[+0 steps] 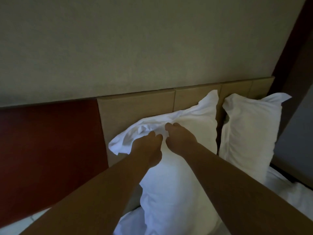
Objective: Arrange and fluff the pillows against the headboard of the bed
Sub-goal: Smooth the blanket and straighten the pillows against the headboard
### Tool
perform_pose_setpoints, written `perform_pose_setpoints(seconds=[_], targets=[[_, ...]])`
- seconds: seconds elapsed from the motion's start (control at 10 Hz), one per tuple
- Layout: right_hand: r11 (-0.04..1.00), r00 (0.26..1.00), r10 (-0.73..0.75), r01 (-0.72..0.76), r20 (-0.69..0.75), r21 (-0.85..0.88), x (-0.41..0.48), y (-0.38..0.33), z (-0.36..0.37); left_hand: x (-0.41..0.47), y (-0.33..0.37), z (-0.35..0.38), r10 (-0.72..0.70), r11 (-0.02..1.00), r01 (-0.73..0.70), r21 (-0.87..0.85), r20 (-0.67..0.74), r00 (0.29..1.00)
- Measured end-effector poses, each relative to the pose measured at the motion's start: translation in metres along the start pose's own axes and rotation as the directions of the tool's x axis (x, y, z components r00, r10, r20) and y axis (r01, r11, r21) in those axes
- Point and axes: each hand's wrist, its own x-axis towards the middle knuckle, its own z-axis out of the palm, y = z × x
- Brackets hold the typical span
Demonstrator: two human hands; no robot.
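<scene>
A white pillow (171,180) stands upright against the tan padded headboard (137,109), its loose case end (122,143) bunched and drooping to the left. My left hand (147,148) grips the bunched fabric at the pillow's top. Close beside it, my right hand (179,138) has its fingers curled into the pillow's top edge. A second white pillow (247,131) leans upright on the headboard to the right, a narrow gap apart from the first.
A dark red wall panel (49,153) adjoins the headboard on the left, under a pale wall (135,44). White bedding (291,195) lies at lower right. A dark red frame (291,48) runs up the right side.
</scene>
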Motion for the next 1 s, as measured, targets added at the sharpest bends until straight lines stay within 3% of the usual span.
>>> perform_pose_setpoints(seconds=[0.2,0.3,0.5,0.6,0.7,1.0], targets=[[0.998,0.999,0.043,-0.043,0.011,0.042,0.025,-0.010,0.010,0.015,-0.026,0.005,-0.064,0.996,0.065,0.053,-0.020,0.998],[0.995,0.997,0.063,-0.066,0.041,0.081,0.044,-0.007,0.016,0.034,-0.040,0.010,-0.045,0.993,0.055,0.100,-0.100,0.994],[0.992,0.993,0.114,-0.113,-0.017,0.063,0.109,-0.003,0.010,0.078,-0.054,0.002,-0.014,1.000,0.018,0.018,-0.235,0.972],[0.989,0.995,0.095,-0.091,-0.026,0.116,0.126,-0.004,0.011,0.096,-0.051,-0.007,0.025,1.000,-0.020,0.022,-0.226,0.974],[0.976,0.993,0.089,-0.071,-0.081,0.206,0.126,-0.004,0.018,0.107,-0.048,-0.014,0.006,1.000,-0.008,-0.012,-0.109,0.994],[0.974,0.992,0.045,-0.017,-0.119,0.225,0.092,-0.018,-0.018,0.076,-0.042,-0.049,-0.060,0.994,0.059,-0.094,-0.011,0.998]])
